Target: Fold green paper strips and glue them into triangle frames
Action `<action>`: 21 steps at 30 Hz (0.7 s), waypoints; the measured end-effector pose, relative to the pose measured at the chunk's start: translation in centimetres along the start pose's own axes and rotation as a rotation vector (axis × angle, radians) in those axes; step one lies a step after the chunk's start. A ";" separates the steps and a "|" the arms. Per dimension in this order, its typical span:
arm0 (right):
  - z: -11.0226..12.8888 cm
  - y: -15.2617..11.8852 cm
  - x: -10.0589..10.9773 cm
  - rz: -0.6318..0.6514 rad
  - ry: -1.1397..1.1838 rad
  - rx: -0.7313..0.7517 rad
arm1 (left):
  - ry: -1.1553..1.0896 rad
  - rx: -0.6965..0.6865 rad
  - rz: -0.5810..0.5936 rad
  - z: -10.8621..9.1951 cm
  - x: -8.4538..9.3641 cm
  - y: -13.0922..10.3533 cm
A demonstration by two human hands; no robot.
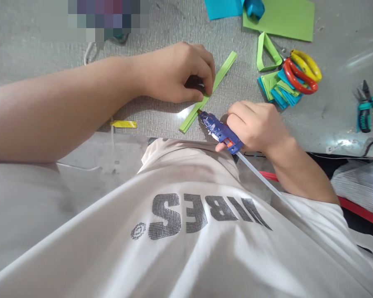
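Observation:
A narrow folded strip of green paper lies slantwise near the table's front edge. My left hand pinches it around the middle, thumb and fingertips closed at its edge. Wrapped around a blue hot glue gun, my right hand keeps the nozzle at the strip, just below my left fingertips. A long whitish glue stick sticks out from the gun's back. Whether glue is coming out I cannot tell.
Red-and-yellow-handled scissors rest by a pile of green and blue paper pieces. A green paper triangle, green sheet and blue sheet lie farther back. Pliers are at right, a yellow tag at left.

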State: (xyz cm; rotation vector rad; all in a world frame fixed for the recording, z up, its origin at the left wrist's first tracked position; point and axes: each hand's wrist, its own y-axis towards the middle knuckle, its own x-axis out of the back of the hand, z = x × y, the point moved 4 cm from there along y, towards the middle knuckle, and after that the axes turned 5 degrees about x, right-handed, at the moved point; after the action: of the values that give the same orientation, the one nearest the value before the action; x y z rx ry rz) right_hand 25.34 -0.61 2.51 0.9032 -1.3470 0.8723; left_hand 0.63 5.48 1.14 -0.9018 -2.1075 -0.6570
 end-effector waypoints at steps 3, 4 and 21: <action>0.1 -0.1 0.0 -0.012 -0.026 0.027 | -0.033 -0.053 -0.043 0.3 -0.1 0.0; 0.2 -0.2 0.1 -0.028 -0.040 0.051 | -0.040 -0.061 -0.053 0.5 -0.2 0.1; 0.4 -0.4 0.5 -0.086 -0.075 0.151 | -0.026 -0.068 -0.066 0.7 -0.3 0.1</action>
State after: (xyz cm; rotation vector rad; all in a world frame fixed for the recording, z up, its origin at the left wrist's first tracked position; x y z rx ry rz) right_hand 25.59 -1.11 2.98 1.1127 -1.3092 0.8894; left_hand 0.53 5.92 0.46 -0.8859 -2.1567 -0.7592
